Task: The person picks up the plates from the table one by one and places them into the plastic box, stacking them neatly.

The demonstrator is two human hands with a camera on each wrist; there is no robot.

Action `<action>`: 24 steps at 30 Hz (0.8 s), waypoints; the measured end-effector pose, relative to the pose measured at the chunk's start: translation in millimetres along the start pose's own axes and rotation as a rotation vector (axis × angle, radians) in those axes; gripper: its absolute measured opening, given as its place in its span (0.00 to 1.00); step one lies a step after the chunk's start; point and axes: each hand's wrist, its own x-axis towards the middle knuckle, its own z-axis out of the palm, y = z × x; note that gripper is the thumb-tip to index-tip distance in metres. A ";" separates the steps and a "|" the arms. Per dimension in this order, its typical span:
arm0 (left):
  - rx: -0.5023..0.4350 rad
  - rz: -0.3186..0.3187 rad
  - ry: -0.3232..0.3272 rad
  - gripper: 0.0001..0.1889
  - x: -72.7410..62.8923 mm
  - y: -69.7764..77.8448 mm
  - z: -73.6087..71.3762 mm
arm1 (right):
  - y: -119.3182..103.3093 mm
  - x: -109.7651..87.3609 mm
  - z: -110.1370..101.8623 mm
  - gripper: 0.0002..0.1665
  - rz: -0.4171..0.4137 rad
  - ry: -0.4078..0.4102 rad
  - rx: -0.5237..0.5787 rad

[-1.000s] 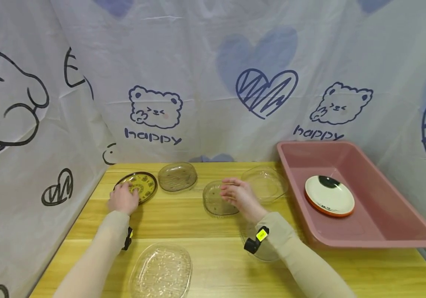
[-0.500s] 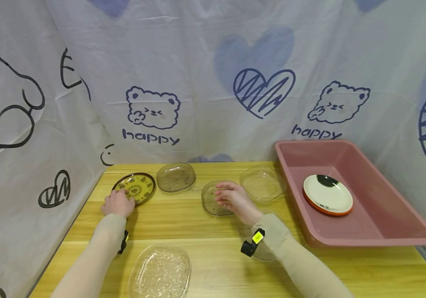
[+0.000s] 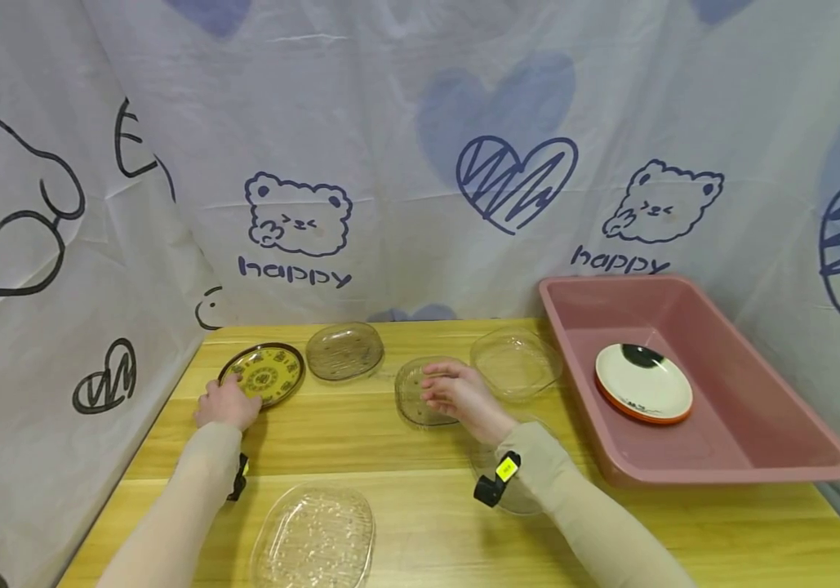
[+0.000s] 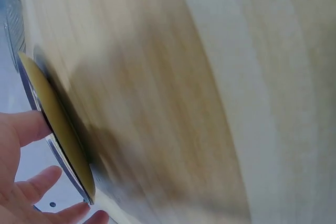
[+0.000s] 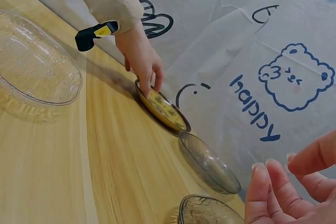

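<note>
My left hand (image 3: 227, 404) is at the near left rim of a round yellow plate (image 3: 273, 371) with a dark brown edge and brown pattern. Its thumb and fingers are spread along that rim and grip it; in the left wrist view the thumb (image 4: 31, 127) touches the edge. The plate lies at the back left, as the right wrist view also shows. My right hand (image 3: 467, 400) hovers over a small smoky glass dish (image 3: 415, 392), fingers loosely bent with nothing between them. That hand partly hides the dish.
A smoky oval glass dish (image 3: 344, 351) stands beside the yellow plate. Clear glass dishes lie at the back right (image 3: 515, 363), at the front (image 3: 314, 535) and under the right forearm. On the right, a pink basin (image 3: 713, 469) holds stacked plates, a white one (image 3: 643, 381) uppermost.
The left hand has drawn back slightly from over the yellow plate to its near left rim. The right hand stays nearly in place. The head view has shifted a little.
</note>
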 end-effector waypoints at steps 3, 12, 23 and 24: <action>-0.026 -0.001 -0.025 0.38 0.0 -1.1 -2.1 | 0.4 -0.3 0.9 0.19 0.009 -0.004 -0.010; -0.088 0.041 -0.105 0.49 -1.2 -5.4 -12.4 | 1.9 -0.1 2.2 0.22 0.034 -0.027 -0.017; -0.103 0.082 -0.179 0.60 -3.3 -7.5 -22.1 | 3.9 -1.0 3.8 0.24 0.034 -0.064 -0.040; -0.099 0.090 -0.179 0.61 -3.5 -7.2 -22.8 | 3.7 -1.0 4.2 0.23 0.037 -0.063 -0.037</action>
